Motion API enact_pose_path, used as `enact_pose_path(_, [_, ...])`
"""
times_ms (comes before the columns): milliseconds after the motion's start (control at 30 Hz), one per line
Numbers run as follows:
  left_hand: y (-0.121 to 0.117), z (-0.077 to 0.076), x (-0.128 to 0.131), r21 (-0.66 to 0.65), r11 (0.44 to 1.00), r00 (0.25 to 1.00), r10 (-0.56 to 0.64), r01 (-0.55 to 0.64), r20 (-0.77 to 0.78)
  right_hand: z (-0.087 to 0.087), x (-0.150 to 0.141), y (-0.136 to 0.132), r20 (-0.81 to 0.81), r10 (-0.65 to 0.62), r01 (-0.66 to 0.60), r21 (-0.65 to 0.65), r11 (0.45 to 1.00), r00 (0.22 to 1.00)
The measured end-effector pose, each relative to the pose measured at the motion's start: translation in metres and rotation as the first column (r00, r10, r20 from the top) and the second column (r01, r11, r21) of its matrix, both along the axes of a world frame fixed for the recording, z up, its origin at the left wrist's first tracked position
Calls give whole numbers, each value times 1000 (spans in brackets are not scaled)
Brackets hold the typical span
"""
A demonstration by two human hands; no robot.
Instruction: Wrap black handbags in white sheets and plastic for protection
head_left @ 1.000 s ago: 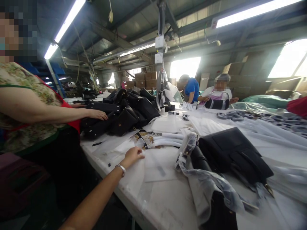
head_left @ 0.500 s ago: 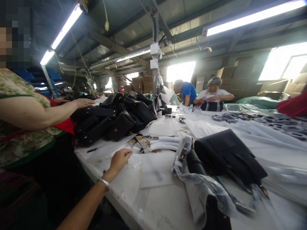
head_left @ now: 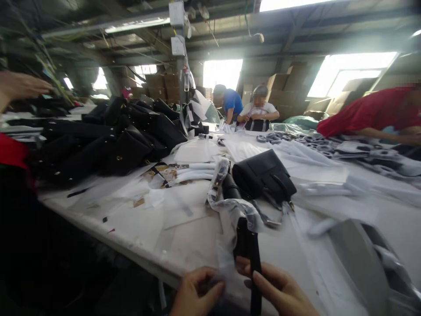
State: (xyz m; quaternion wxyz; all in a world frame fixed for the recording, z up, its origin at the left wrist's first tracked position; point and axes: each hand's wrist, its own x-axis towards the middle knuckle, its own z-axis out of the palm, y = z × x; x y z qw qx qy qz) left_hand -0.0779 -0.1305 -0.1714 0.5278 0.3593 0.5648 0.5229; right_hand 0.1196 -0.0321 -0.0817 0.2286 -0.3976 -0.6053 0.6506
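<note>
At the bottom edge, my left hand (head_left: 199, 292) is closed in a pinch on a thin translucent plastic film (head_left: 226, 259). My right hand (head_left: 279, 287) grips a black strap (head_left: 255, 259) between thumb and fingers. The strap runs up to a black bag part, with grey lining material and a clear wrapped handle (head_left: 217, 184) beside it. Just beyond lies a black handbag (head_left: 265, 177), tilted on the table, its handle and hardware partly wrapped in plastic.
Black bags are piled (head_left: 131, 136) at the left of the white table (head_left: 131, 228). White rolls (head_left: 194, 172), sheets and scraps lie mid-table. A grey wrapped piece (head_left: 358, 259) is at right. Co-workers stand beyond the table; another person's hand (head_left: 24, 85) shows at left.
My left hand has come from the mid-left tabletop to the bottom centre. My right hand has come into view, holding the strap. The view has turned right and down.
</note>
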Motion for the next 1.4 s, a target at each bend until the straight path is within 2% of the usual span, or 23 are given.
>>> enact_pose_path(67, [-2,-4,10,-21,1000,992,-25,22,-120,-1,-1,-4,-30,-36,36,-16,999,999])
enact_pose_path(133, [-2,-1,12,-44,997,973,-78,71,-216,-4,-2,-7,-28,-65,65,-20,998,997])
enact_pose_path(267, [1,6,6,-10,991,972,-130,131,-194,-8,-1,-10,-40,-123,123,11,992,992])
enact_pose_path(367, [-1,6,1,68,994,972,-69,86,-225,-7,0,-12,-22,-150,151,38,988,988])
enact_pose_path(533, [-10,5,5,190,981,919,51,27,-391,-8,2,-15,-74,-71,62,-120,991,995])
enact_pose_path(667, [-16,6,16,232,970,913,151,-64,-379,-13,1,-12,-141,13,-34,-148,988,990])
enact_pose_path(767, [-19,11,18,207,978,926,93,-17,-365,-16,2,-8,-141,36,-59,-162,985,989])
enact_pose_path(900, [-11,34,20,179,979,964,-47,96,-261,-15,4,-5,-63,45,-50,-72,996,997])
enact_pose_path(1000, [3,58,28,173,983,991,-32,55,-129,-12,4,-4,-78,113,-117,-52,992,991])
enact_pose_path(1067, [12,66,35,141,990,996,-8,21,-90,-11,5,-2,-99,153,-157,-29,987,983])
enact_pose_path(1133, [17,66,38,103,995,995,29,-19,-93,-10,6,0,-88,177,-175,37,984,980])
enact_pose_path(1267, [15,52,27,3,999,996,54,-54,-70,-8,13,6,43,172,-177,222,959,984])
enact_pose_path(1333, [10,44,19,-25,998,997,56,-57,-54,-7,15,8,103,172,-192,244,950,980])
enact_pose_path(1400, [4,40,12,-37,997,997,62,-64,-53,-6,16,8,109,199,-218,203,955,974])
